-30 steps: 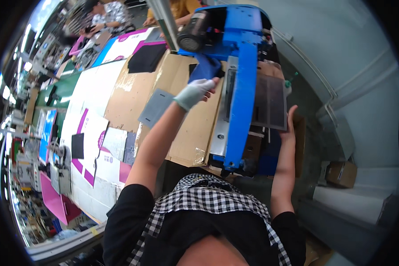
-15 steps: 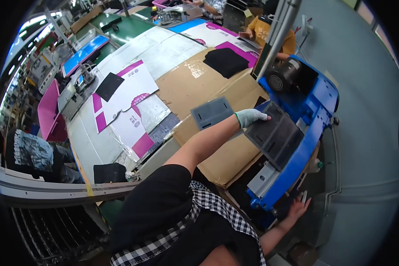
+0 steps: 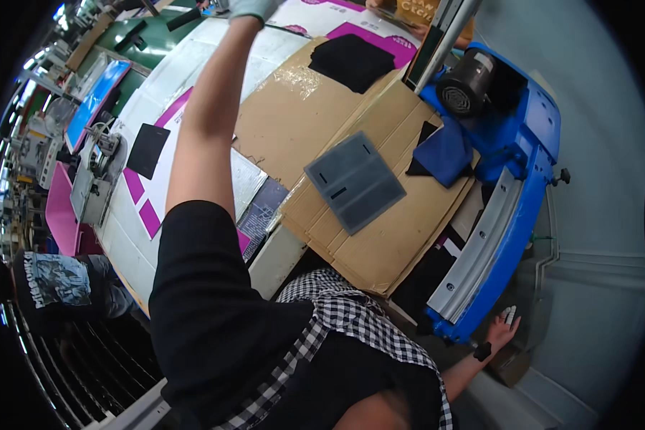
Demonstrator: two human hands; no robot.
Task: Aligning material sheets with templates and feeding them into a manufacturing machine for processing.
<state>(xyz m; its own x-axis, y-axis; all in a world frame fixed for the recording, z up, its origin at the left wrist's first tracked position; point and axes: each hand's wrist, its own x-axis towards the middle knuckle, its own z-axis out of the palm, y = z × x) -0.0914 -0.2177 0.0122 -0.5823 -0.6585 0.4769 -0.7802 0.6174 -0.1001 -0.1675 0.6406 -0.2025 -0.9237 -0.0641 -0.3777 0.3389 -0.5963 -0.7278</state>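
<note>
My left hand (image 3: 254, 8), in a pale glove, reaches far forward to the upper edge of the view. Its fingers are cut off there, so what they hold cannot be seen. At the lower right, my right hand (image 3: 504, 331) is beside the blue machine's lower end, its fingers stretched out and white coverings on some of them. A small black item (image 3: 483, 351) shows at that wrist. A grey see-through slotted plate (image 3: 355, 183) lies on the cardboard (image 3: 294, 122) between my arms. Right of it, a blue flat piece (image 3: 444, 152) rests over black material.
The blue machine (image 3: 512, 236) with its dark motor (image 3: 466, 84) stands along the right. A black stack (image 3: 352, 61) sits on the far cardboard. At left are a black sheet (image 3: 148, 150) and a pink bin (image 3: 62, 208). Another person (image 3: 54, 287) is at far left.
My left hand has left the machine and swung forward and left. The dark see-through plate under it is gone from the machine, uncovering the blue piece. My right hand has shifted slightly right.
</note>
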